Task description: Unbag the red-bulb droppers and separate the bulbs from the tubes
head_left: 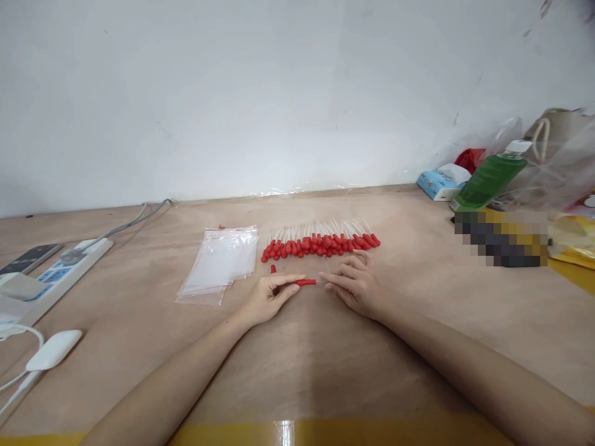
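Bare forearms [181, 378] come nearest, crossing the yellow strip [223, 433] at the table's [279, 384] edge toward a slim red piece [307, 282] lying between the hands: the left hand [275, 296] pinches it between thumb and finger, while the right hand [356, 282] curls just beside its other end, its grip unclear. Just beyond lies a row of red-ended clear sticks [320, 244], with clear plastic bags [220, 263] to the left.

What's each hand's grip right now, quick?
Left hand: closed, pinching a red bulb between thumb and fingers.
Right hand: fingers partly curled, tips at the bulb's clear stem; can't tell whether it's gripped.
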The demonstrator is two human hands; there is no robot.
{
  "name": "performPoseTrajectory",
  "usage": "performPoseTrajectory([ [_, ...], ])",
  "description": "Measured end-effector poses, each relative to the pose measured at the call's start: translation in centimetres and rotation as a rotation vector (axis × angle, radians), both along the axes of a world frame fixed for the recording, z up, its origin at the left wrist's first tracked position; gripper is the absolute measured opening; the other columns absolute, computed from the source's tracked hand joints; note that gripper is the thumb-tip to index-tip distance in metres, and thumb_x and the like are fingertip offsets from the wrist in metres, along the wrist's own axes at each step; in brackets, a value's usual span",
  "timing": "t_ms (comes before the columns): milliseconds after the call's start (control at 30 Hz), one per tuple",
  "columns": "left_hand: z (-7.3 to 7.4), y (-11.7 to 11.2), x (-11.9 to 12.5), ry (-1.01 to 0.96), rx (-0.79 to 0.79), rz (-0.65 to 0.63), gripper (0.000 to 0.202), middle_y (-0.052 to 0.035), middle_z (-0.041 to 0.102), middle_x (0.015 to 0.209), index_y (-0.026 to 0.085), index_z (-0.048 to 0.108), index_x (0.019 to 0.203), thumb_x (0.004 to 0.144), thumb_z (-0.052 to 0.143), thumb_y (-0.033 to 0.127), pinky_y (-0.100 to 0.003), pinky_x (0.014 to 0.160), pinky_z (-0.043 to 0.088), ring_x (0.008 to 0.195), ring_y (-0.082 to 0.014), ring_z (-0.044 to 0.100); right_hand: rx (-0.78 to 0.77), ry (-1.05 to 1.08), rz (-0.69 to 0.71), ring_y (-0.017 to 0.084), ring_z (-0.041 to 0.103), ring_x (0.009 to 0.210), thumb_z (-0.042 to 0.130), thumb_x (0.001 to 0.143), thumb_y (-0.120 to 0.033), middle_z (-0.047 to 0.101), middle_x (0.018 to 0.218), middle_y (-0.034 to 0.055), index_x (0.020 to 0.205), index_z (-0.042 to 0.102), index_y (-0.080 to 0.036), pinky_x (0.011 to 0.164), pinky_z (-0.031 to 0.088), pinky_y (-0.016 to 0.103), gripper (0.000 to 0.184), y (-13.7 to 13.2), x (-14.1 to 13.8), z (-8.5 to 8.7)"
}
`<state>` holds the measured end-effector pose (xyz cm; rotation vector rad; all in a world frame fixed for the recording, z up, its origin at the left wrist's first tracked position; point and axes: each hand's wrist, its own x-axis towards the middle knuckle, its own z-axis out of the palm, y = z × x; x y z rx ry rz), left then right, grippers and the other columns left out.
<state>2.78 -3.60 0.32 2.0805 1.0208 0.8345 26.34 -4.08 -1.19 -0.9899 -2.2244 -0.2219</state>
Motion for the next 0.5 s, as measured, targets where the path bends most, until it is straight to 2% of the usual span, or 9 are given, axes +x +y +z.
performPoseTrajectory([
  [67, 0.2, -0.2, 0.1, 0.045, 0.041, -0.015, 0.029, -0.0046, 0.064, 0.102, 0.023, 0.059, 0.111, 0.083, 0.05, 0.029, -0.03, 0.079, 0.049, 0.091, -0.0162, 0.06, -0.003, -0.031, 0.024, 0.013, 0.048, 0.073, 0.048, 0.085, -0.028, 0.06, 0.068, -0.0008, 0.096, 0.064, -0.027, 0.091, 0.025, 0.04, 0.019, -0.1, -0.2, 0.1],
  [200, 0.5, -0.6, 0.8, 0.143, 0.142, -0.025, 0.033, -0.0058, 0.06, 0.103, 0.022, 0.056, 0.114, 0.082, 0.053, 0.031, -0.027, 0.07, 0.048, 0.083, -0.0149, 0.058, 0.004, -0.056, 0.064, 0.013, 0.046, 0.073, 0.047, 0.085, -0.027, 0.058, 0.067, -0.0005, 0.093, 0.064, -0.025, 0.09, 0.026, 0.038, 0.019, -0.2, -0.5, 0.3],
  [333, 0.1, -0.5, 1.4, 0.149, 0.226, -0.022, 0.022, -0.004, 0.062, 0.089, 0.02, 0.062, 0.099, 0.086, 0.046, 0.029, -0.026, 0.073, 0.046, 0.079, -0.0134, 0.058, 0.038, -0.055, 0.094, 0.013, 0.045, 0.072, 0.047, 0.085, -0.027, 0.058, 0.066, -0.0003, 0.083, 0.064, -0.022, 0.089, 0.026, 0.037, 0.018, -0.3, -0.7, 0.4],
  [500, -0.3, -0.4, 1.3, 0.196, 0.211, -0.023, 0.018, -0.0023, 0.062, 0.08, 0.019, 0.06, 0.085, 0.087, 0.044, 0.024, -0.026, 0.069, 0.045, 0.074, -0.0136, 0.057, -0.001, -0.063, 0.114, 0.013, 0.045, 0.07, 0.045, 0.086, -0.027, 0.058, 0.065, -0.0006, 0.08, 0.064, -0.022, 0.086, 0.026, 0.035, 0.02, -0.5, -0.8, 0.5],
])
